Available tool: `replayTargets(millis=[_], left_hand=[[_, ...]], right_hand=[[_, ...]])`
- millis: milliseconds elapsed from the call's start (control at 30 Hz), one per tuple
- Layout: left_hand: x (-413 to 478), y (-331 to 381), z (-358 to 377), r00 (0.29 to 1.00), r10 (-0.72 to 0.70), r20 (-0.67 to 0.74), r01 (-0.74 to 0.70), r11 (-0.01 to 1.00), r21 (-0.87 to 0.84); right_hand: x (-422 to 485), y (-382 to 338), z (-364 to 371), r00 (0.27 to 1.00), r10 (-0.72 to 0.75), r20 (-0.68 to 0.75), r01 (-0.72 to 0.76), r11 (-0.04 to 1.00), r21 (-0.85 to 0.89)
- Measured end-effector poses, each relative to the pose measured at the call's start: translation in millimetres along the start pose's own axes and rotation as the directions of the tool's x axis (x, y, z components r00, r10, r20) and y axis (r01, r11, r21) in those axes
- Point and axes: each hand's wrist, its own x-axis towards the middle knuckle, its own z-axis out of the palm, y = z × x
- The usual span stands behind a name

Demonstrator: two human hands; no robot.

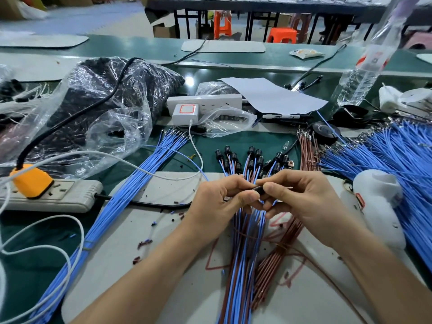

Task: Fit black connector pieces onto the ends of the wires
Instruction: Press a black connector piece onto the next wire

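My left hand (222, 199) and my right hand (301, 197) meet above the grey mat (149, 265). Between their fingertips sits a small black connector piece (259, 189); my right thumb and fingers pinch it. My left hand pinches a wire end at the connector; the join is hidden by fingers. Beneath the hands lies a bundle of blue and brown wires (243, 265). Its far ends carry several fitted black connectors (253, 157). A loose blue wire bundle (131, 192) lies to the left, and a big spread of blue wires (392, 157) to the right.
A plastic bag of black parts (112, 94) sits at the back left. A grey power strip with an orange plug (30, 181) lies left, a white power strip (205, 102) behind. Brown wires (308, 148), black tape (325, 130), a water bottle (364, 73), a white device (378, 197) at right.
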Motion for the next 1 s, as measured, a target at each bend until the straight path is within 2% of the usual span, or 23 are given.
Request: replayTargets(millis=[233, 467, 633, 833, 1000], left_hand=[[-2, 2, 4, 1.000, -0.007, 0.014, 0.007, 0.998, -0.068], [0, 5, 4, 0.999, 0.034, -0.007, -0.034, 0.999, 0.037], [-2, 3, 0, 0.998, 0.048, -0.051, -0.046, 0.998, 0.037], [1, 4, 2, 0.993, 0.116, -0.002, -0.115, 0.992, 0.056], [1, 2, 0, 0.991, 0.132, 0.014, -0.132, 0.991, 0.016]], right_hand=[[-1, -2, 2, 1.000, -0.018, 0.017, 0.017, 0.999, 0.046], [-2, -2, 1, 0.992, -0.124, -0.037, 0.124, 0.992, 0.006], [2, -13, -17, 0.972, -0.153, -0.178, 0.174, 0.979, 0.108], [-2, -5, -1, 0.975, -0.215, -0.062, 0.218, 0.975, 0.036], [-5, -7, 5, 0.946, -0.311, -0.090, 0.311, 0.950, -0.015]])
